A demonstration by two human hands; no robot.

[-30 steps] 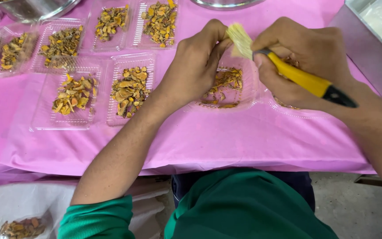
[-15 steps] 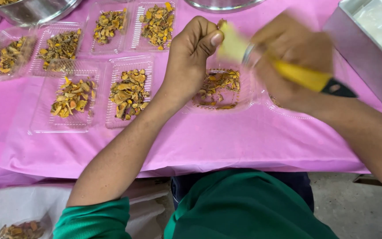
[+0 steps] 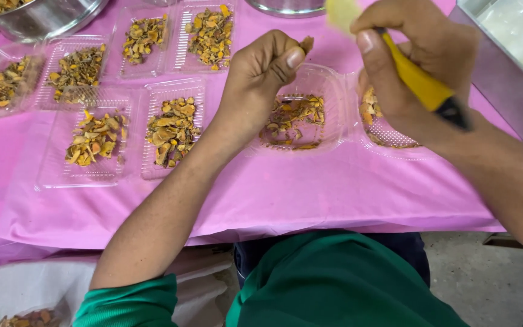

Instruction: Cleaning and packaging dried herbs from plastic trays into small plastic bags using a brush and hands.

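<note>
Above the open clear clamshell tray (image 3: 301,115) at the near middle of the pink table cover (image 3: 310,194), the person's left hand (image 3: 260,75) is curled into a loose fist, thumb and forefinger pinched on a small brownish root piece (image 3: 305,43) that pokes out just past the thumbnail. The right hand (image 3: 419,57) sits just to the right and a little higher, fingers wrapped tight round the yellow handle of a brush (image 3: 416,75); the handle runs on a slant, its dark butt end down toward the wrist and its pale bristles (image 3: 341,12) up at the top edge, partly out of view. So the bristle end lies up and to the right of the pinched piece, near it but apart, and the brush's long axis points roughly back toward that piece. The left hand is the one that has the piece; the right has only the tool. The piece's own long axis I cannot make out, too little of it shows. Right under the two hands the tray holds orange-yellow cut root slices (image 3: 292,118), and its other half (image 3: 388,130) lies beneath the right wrist. To the left more filled trays (image 3: 174,124) stand in rows, and a metal bowl (image 3: 37,21) sits at the far left corner
</note>
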